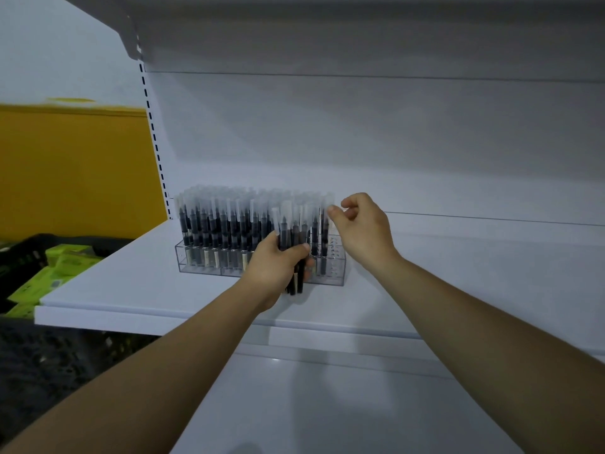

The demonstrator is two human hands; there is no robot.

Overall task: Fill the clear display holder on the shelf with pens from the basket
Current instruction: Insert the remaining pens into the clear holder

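A: Readable labels?
B: No. The lime-green boxes (67, 257) in the black basket (24, 245), nine o'clock of the one clear acrylic display holder (199, 269) on the white shelf (131, 290), blur.
A: Hands?
B: Left hand (278, 267) grips several black frosted-capped pens (291, 232) before the holder. Right hand (363, 227) curls at its three o'clock end, pinch uncertain.

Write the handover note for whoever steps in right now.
Left hand grips a bundle of pens in front of the clear holder.
Right hand, fingers curled, is at the rightmost caps; whether it pinches one is unclear.
Done: holder on the shelf mostly filled.
Left: empty holes at its right end.
Basket sits lower left.
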